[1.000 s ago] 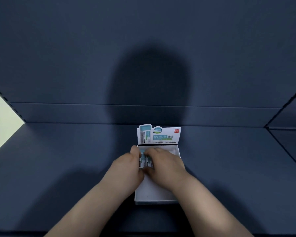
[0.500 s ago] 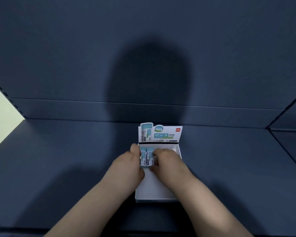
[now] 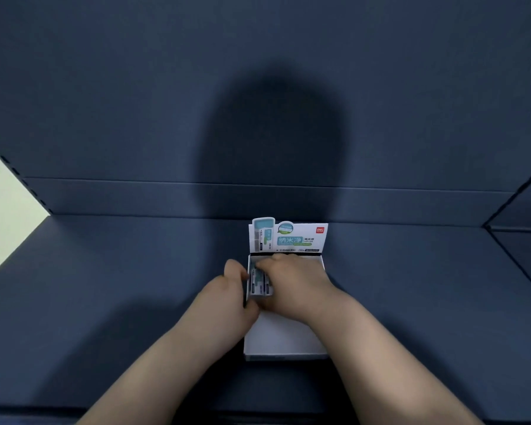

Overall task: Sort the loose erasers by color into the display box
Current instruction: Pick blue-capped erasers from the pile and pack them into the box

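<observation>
The teal-and-white sleeved erasers sit in the far left corner of the display box, with their long axes running from you toward the printed header card. They lie directly between your hands. Your right hand is inside the box, its fingers curled over the erasers' far ends and right flank, gripping them. Your left hand is curled at the box's left wall with the thumb raised outside it. I cannot tell whether it pinches the wall or the erasers. I judge the right hand better placed to seat them. The box rests near the back edge of a dark blue shelf, below a matching back panel that carries a rounded shadow.
</observation>
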Demonstrator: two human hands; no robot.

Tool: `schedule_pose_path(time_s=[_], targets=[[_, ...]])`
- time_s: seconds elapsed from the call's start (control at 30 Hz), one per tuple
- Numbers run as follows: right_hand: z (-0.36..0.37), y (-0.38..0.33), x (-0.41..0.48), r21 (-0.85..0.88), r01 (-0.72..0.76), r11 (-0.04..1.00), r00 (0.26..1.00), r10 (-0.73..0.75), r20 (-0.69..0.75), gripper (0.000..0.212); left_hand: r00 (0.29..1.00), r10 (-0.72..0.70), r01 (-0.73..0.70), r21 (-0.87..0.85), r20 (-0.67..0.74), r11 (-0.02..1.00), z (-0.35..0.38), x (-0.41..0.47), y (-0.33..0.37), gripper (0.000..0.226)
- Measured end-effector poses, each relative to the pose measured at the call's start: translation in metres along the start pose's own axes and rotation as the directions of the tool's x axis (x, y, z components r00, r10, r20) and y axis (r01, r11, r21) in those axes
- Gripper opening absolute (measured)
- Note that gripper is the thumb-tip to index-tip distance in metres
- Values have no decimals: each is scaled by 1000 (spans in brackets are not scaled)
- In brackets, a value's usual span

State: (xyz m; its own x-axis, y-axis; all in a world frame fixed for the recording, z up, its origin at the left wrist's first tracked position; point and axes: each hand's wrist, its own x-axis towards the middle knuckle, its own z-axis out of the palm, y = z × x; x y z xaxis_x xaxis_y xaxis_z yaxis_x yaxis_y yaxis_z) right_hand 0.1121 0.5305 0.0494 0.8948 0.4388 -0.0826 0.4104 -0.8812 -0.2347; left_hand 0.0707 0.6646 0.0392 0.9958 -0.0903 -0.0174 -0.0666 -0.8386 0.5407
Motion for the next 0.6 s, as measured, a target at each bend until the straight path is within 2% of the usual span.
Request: schedule_pose_path(time_s=[0.07,0.33,0.6], targets=[[-2,-1,3,-4,10,1000,1000,-10,-3,37,1000,10,-10,19,2,1000,1,0,0,22],[-8,-7,10,-35,-21,999,998,23,50,39,999,10,-13,92,35,996,-2,2,1,26],[-8,-9,7,-15,-45,999,997,45,62,49,1000,-4,4,88,4,996,0,0,2,24]])
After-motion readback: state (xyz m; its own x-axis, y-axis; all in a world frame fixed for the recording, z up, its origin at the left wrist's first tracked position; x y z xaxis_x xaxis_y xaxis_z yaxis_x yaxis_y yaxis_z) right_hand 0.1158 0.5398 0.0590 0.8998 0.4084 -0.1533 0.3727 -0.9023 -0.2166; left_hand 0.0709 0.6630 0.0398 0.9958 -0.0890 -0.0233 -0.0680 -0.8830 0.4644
